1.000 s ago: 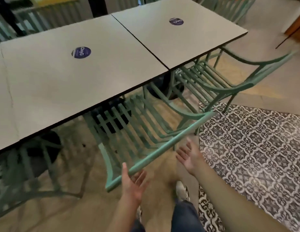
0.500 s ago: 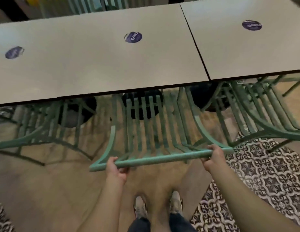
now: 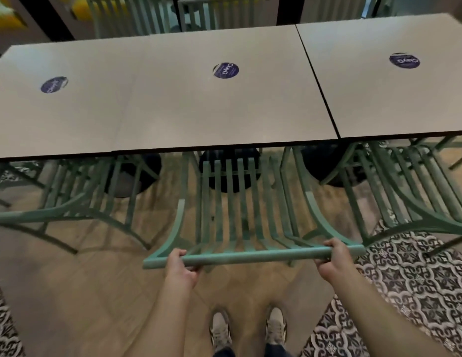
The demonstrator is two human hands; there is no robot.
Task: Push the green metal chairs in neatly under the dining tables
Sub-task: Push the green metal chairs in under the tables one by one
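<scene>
Surface: pale grey tabletops pushed edge to edge in a row.
On surface: three round purple stickers, one per top.
Floor: tan boards, patterned tiles at right.

You are standing in the dining area of a café or restaurant. At twelve o'clock, square grey dining tables are butted edge to edge in one long row, each carrying a round dark-blue branded sticker at its centre. Matching green metal slatted chairs line the near side, and more of them face you from the far side at eleven o'clock. Black round pedestal bases hold the tables up. At four o'clock the wood-look floor meets patterned black-and-white tiles.
</scene>
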